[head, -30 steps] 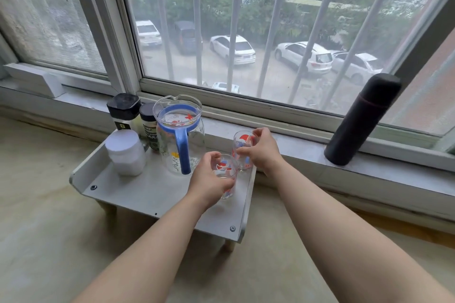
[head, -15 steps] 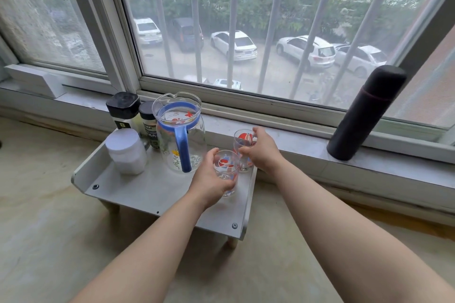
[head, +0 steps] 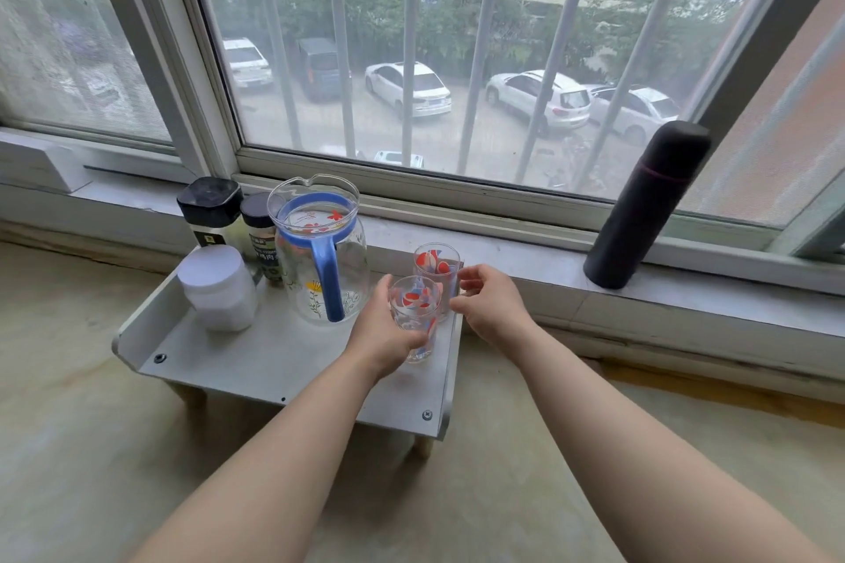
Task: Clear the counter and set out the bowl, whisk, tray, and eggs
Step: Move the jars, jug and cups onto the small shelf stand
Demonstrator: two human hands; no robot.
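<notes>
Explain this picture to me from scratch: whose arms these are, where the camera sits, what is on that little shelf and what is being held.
No machine here: a person wears a camera on the head, looking down at their own arms. The left hand has its grip around the near glass. The right hand is open beside the far glass. Both glasses stand on a small grey stand with a blue-handled pitcher, a white jar and two dark-capped bottles. A black flask leans on the sill.

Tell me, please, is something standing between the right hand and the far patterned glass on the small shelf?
Nothing visible does. The right hand is open right beside the far glass, its fingers next to the glass wall. The left hand holds the near glass, which stands in front, not between.
</notes>
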